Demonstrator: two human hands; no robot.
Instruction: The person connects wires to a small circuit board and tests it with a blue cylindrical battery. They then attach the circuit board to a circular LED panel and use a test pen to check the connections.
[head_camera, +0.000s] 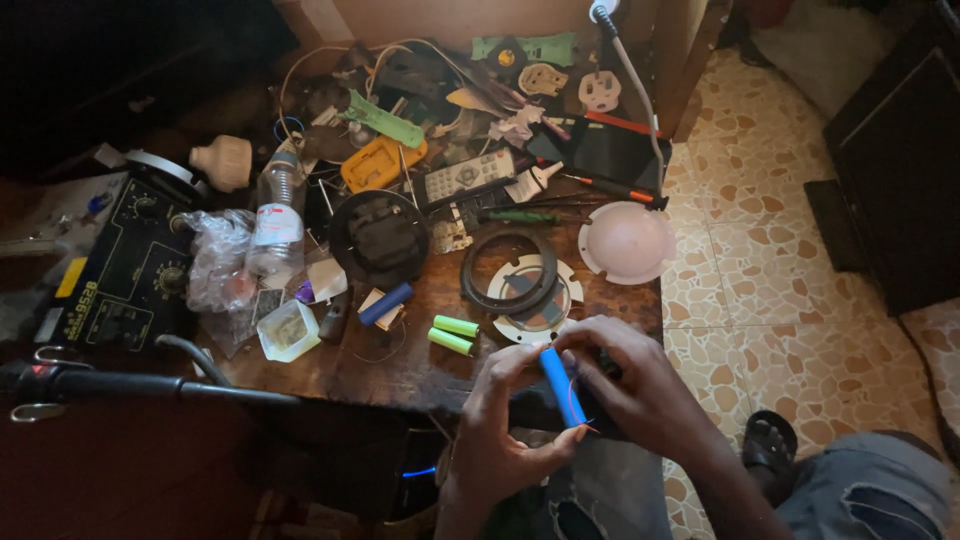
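Workbench is looking pretty chaotic: two green cells (453, 334) are lying side by side near the middle, a blue one (386, 303) is sitting just left of them. A clear plastic bottle (276, 220) is standing left of centre, a white dome cover (627, 241) is hanging over the table's (400, 365) right edge, and a grey remote (468, 175) is resting in the upper clutter.

white-labelled plastic bottle (277, 222), dark tablet screen (612, 152)

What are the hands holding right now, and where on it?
Both hands hold a blue cylindrical cell: left hand pinches its lower end, right hand grips its upper part.
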